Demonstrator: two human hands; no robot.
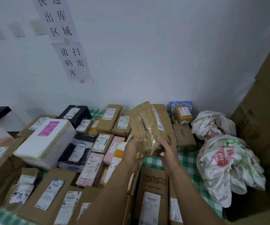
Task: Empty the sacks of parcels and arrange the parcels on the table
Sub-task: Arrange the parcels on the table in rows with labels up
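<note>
Head camera: a person holds a tape-wrapped brown parcel (147,127) upright above a crowded table (188,161) spread with a green-and-white check cloth. The left hand (133,151) cups the parcel's lower left edge, fingers curled under it; the right hand (167,147) closes round its lower right corner, thumb up the side. Both hands grip the same parcel, which hangs clear of the table with its white label (158,118) on the right-hand face.

Around it the sorted stock lies mostly label-up: a white foam box (46,140) with a pink label to the left, pink cartons (92,169) near the centre, brown cartons in rows to the wall. Two crumpled white sacks (228,161) slump at the right edge, against a tall cardboard wall (264,111); whether any parcels remain inside them cannot be told.

The step in hand appears to be placing this parcel. To do it well, the label should probably be turned upward to match its neighbours, and the parcel lowered flat, not dropped on end. The bare strip of cloth just below the hands, between the printed brown carton (153,181) and the sacks, looks like the nearest free spot. Loose, wrinkled tape on the wrapping suggests a slippery surface, so support from beneath seems wiser than a squeeze.
</note>
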